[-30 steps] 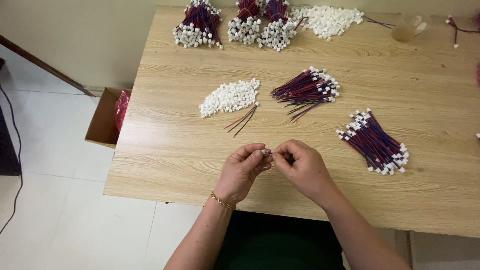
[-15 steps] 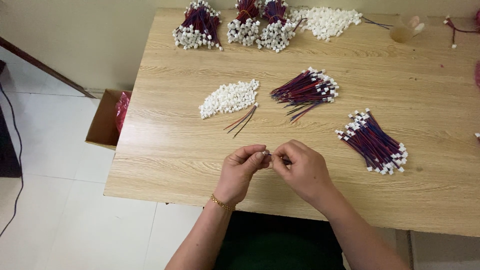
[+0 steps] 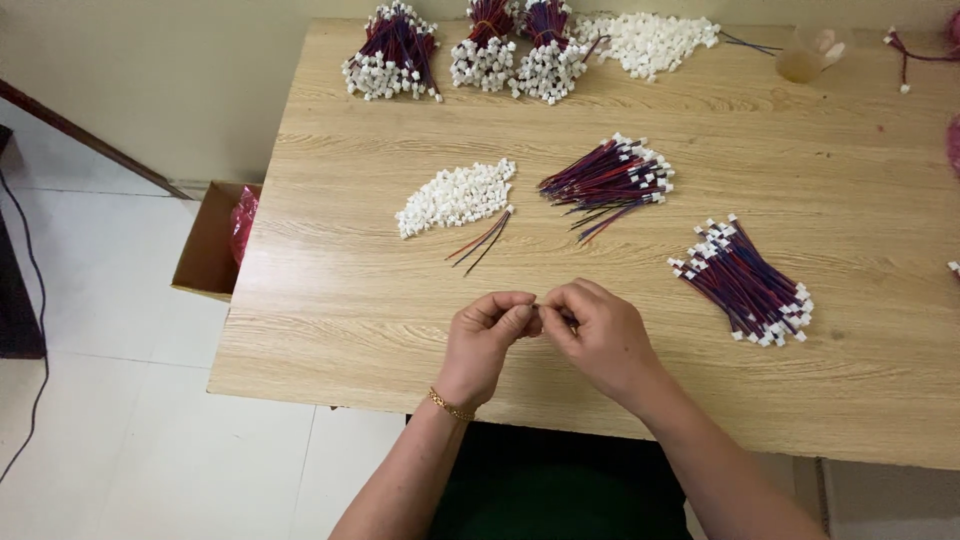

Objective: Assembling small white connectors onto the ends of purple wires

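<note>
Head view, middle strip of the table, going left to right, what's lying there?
Pile of white connectors → loose wires → fanned wire bundle → wire bundle with white connectors at both ends.

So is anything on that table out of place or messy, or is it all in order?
Mostly tidy. The one oddity: a few loose wires lie on their own beside the small pile of white connectors, apart from the bundles. Both hands, left hand and right hand, pinch a small piece between them.

bare wood around both hands (image 3: 545, 340) | ahead: white connector pile (image 3: 456, 197), loose wires (image 3: 482, 239) | right: wire bundle (image 3: 745, 282) | far edge crowded: bundles (image 3: 392, 52), plastic cup (image 3: 808, 58)
</note>
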